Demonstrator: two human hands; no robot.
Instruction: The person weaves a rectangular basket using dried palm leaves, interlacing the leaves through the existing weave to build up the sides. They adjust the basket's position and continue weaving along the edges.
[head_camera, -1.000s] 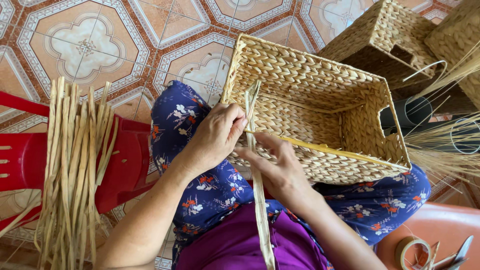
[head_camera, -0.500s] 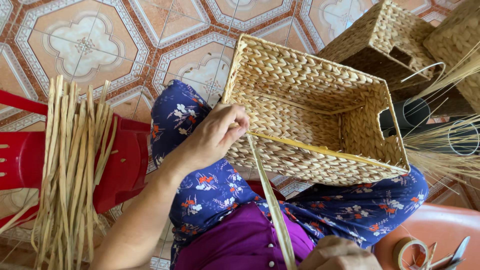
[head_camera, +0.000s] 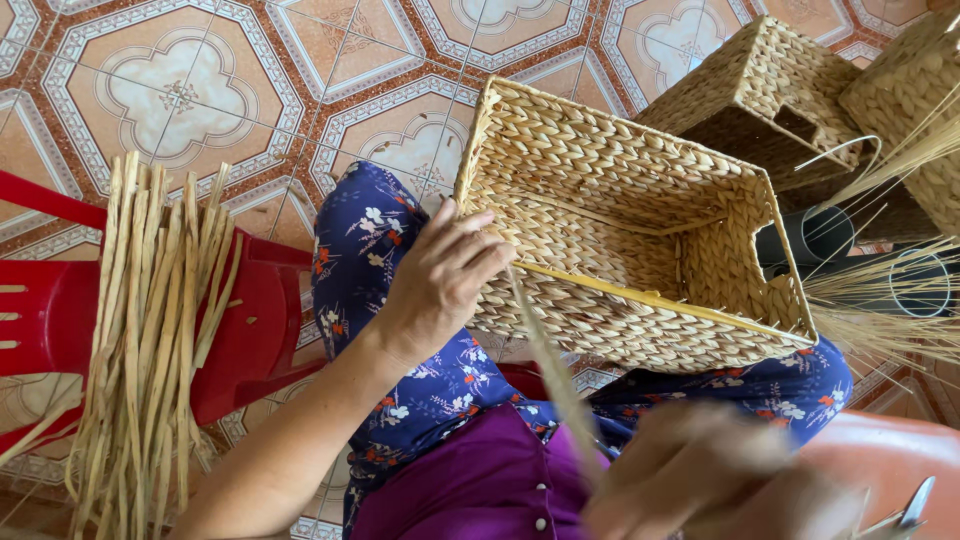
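Down at the left of the frame, a bundle of dried flat reeds lies draped over a red plastic chair, standing on patterned floor tiles. At the upper right sit two more woven baskets, partly cut off, with loose straw fanning across dark round tubes. In the centre, an open rectangular woven basket, tightly plaited and golden, rests on the person's lap. The left hand presses curled fingers against its near wall, pinching a long reed strand that runs down to the right hand. That hand is blurred at the bottom edge; its grip cannot be made out. Metal scissor tips peek in at the lower right.
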